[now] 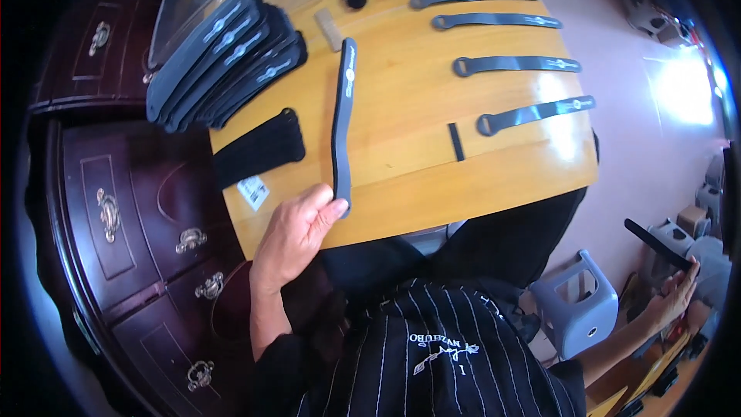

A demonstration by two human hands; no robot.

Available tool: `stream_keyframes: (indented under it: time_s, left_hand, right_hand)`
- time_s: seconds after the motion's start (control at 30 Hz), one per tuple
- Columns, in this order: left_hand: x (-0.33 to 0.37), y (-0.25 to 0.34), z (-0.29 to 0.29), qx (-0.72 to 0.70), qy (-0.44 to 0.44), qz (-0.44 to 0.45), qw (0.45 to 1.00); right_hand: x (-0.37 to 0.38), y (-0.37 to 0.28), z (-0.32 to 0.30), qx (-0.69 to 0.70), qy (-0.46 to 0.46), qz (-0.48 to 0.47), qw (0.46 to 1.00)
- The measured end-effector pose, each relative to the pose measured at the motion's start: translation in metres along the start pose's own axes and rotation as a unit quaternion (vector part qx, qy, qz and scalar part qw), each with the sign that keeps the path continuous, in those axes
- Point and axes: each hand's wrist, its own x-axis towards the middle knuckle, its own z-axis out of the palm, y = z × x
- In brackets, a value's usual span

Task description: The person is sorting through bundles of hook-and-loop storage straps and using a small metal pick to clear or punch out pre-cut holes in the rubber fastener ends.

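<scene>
With our left hand (297, 232) we grip the near end of a grey strap (345, 108) over the wooden worktop (394, 108). Our right hand (679, 293), out past the worktop's right side, holds a black strip (656, 243). Before us, four ringed straps (532, 116) lie apart on the right; on the left, a strap pile (224, 62) sits beyond a black bundle (262, 147).

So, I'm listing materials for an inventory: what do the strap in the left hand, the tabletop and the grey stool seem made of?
Strap in the left hand: perhaps rubber or coated fabric; satin grey, gently curved.
Tabletop: probably varnished wood or laminate; yellow-brown with glossy glare.
Grey stool: likely moulded plastic; rounded edges, soft sheen.
</scene>
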Motion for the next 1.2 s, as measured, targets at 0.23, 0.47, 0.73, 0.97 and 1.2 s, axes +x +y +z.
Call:
stream_keyframes:
  time_s: [0.23,0.47,0.73,0.97,1.2]
  left_hand:
    - [-0.075,-0.031,-0.013,0.044,0.005,-0.021,0.999]
    - [-0.118,-0.062,-0.030,0.123,-0.033,-0.063,0.990]
    - [-0.112,-0.113,-0.083,0.069,-0.059,-0.152,0.984]
    - [-0.082,-0.133,-0.106,0.129,-0.055,-0.172,0.975]
    - [-0.065,-0.099,-0.110,0.242,0.044,-0.072,0.967]
  right_hand:
    - [-0.014,-0.030,0.024,-0.006,-0.018,-0.050,0.999]
    - [-0.037,-0.067,0.042,-0.013,0.025,-0.069,0.997]
    - [-0.040,-0.072,0.042,0.006,-0.107,-0.081,0.991]
    - [-0.110,-0.132,0.106,-0.016,-0.375,-0.147,0.915]
    - [-0.175,-0.165,0.163,0.045,-0.510,-0.042,0.858]
